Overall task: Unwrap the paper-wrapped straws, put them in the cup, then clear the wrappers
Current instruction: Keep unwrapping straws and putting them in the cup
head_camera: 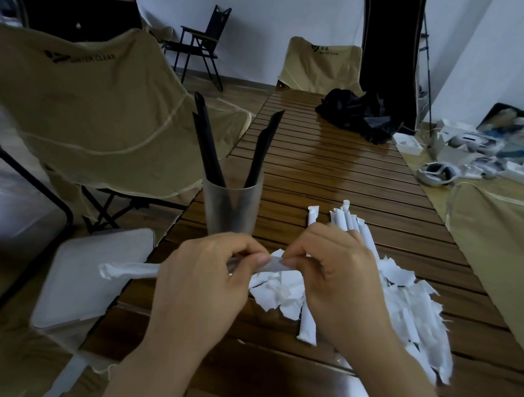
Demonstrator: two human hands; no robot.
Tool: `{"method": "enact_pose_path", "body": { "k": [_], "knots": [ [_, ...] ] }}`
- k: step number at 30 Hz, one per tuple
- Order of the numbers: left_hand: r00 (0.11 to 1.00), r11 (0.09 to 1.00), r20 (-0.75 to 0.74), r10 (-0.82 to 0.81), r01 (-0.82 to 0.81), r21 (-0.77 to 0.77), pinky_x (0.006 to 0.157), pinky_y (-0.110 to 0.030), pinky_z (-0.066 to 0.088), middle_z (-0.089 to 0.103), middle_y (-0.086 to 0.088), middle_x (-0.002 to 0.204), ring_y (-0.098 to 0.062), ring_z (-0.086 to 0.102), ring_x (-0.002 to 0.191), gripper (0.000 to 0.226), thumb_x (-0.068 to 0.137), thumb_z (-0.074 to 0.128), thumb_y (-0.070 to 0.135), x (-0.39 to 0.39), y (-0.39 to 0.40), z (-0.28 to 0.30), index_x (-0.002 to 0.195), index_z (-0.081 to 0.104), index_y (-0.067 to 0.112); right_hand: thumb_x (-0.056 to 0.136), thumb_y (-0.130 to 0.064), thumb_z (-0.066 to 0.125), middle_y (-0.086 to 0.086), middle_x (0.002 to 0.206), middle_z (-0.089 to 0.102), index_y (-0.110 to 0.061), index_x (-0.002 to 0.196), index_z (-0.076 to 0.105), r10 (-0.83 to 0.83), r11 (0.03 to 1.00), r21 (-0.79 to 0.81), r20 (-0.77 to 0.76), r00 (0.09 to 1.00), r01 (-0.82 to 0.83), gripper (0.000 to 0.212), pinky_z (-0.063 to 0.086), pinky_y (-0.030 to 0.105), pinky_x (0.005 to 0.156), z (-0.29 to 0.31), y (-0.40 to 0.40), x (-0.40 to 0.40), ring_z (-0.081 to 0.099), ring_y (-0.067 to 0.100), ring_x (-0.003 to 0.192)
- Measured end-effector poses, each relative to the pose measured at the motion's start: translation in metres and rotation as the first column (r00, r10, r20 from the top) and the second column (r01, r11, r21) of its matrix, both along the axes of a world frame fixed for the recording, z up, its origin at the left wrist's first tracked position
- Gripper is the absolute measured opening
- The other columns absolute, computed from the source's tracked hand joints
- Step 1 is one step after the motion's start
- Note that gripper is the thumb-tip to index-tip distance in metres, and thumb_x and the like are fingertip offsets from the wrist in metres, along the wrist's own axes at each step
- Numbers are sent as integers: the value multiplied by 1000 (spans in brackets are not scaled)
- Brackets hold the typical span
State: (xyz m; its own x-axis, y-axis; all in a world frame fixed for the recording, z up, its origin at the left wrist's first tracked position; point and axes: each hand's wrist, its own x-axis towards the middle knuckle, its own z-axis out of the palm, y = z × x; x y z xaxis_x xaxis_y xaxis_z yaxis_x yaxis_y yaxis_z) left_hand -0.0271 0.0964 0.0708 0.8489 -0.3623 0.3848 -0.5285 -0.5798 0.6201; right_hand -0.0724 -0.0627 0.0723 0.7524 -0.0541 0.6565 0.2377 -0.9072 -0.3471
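Pinching one paper-wrapped straw point(132, 269) with both hands in the head view: our left hand point(198, 286) curls round its middle, our right hand point(331, 273) nips the wrapper end between thumb and fingertip, above the slatted wooden table point(328, 172). Its far end sticks out left over a grey lid point(88, 281). Just behind stands the frosted cup point(233, 208) with black straws point(207, 146). Wrapped straws point(349, 222) and torn wrappers point(413, 317) lie right of our hands.

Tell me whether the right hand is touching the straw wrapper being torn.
Touching. The head view shows the right hand pinching the wrapper end beside the left hand.
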Motion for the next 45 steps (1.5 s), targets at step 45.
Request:
{"method": "enact_pose_path", "body": {
  "k": [45],
  "knots": [
    [995, 986, 16, -100, 97, 137, 59, -6, 21, 69, 24, 74, 12, 45, 60, 12, 80, 65, 49, -6, -1, 4, 87, 74, 45, 84, -8, 67, -9, 65, 64, -20, 71, 68, -215, 745, 549, -338, 916, 377, 18, 39, 5, 54, -6, 3, -3, 56, -3, 64]
  ]
}}
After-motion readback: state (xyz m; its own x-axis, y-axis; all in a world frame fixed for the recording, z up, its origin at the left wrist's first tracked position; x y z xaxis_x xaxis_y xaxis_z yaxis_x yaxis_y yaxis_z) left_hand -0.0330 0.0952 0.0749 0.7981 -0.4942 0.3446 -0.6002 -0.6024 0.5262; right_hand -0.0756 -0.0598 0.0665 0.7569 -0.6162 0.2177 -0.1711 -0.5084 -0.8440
